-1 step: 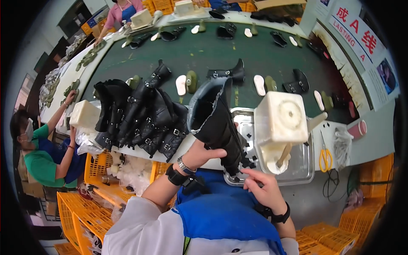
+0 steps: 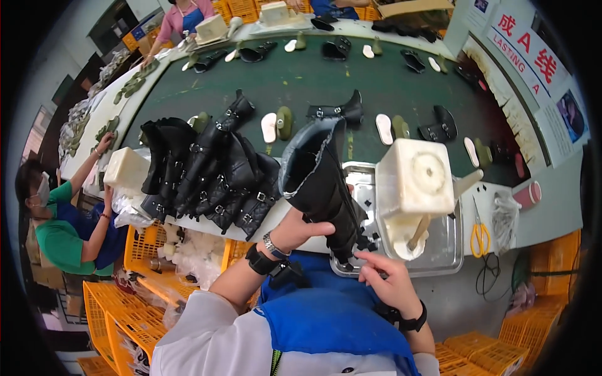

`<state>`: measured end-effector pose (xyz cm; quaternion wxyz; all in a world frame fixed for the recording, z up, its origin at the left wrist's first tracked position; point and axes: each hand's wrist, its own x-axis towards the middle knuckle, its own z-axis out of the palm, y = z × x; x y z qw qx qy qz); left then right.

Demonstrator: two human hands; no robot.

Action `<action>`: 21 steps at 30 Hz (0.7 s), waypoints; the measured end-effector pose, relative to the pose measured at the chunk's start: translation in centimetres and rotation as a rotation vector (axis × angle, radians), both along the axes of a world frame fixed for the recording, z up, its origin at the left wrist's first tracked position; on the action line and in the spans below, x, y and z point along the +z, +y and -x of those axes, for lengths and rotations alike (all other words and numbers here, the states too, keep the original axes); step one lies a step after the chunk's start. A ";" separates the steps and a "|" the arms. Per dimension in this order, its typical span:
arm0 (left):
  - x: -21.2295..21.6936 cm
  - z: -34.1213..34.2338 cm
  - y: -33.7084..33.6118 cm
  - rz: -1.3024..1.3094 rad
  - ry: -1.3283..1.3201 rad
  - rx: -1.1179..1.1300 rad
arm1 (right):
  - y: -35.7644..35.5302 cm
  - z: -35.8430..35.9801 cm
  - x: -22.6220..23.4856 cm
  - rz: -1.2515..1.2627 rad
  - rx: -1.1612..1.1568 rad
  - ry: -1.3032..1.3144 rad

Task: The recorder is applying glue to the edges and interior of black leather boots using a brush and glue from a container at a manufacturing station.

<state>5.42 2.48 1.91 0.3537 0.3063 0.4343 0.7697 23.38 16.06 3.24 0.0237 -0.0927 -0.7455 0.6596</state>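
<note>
In my left hand is a tall black boot upper, fingers wrapped round its shaft and thumb lying across it. Its wide fleece-lined opening faces up and away, and its narrow end points down toward me. My right hand is at that lower end, fingers curled and index fingertip at the boot's edge beside small black pieces. Whatever its fingers pinch is too small to make out. A metal tray beyond the hands carries a cream block-shaped container and a brush handle.
Several buckled black boots are heaped at left. Boots, white insoles and olive shoe lasts lie on the green conveyor. Orange scissors lie at right. Yellow crates stand below. A person in green works at left.
The boot upper and both hands keep nearly the same pose. The whole view has shifted very slightly.
</note>
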 end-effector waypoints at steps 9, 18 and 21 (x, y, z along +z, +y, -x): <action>7.5 5.8 -2.5 0.121 0.027 0.001 | 1.3 -1.0 -0.3 0.050 -0.095 -0.065; 20.0 22.0 -14.1 0.680 1.027 0.955 | 1.9 -0.8 -0.7 0.054 -0.151 -0.097; 24.1 24.6 -18.7 0.932 1.170 1.058 | 2.4 -0.8 -1.1 0.061 -0.151 -0.098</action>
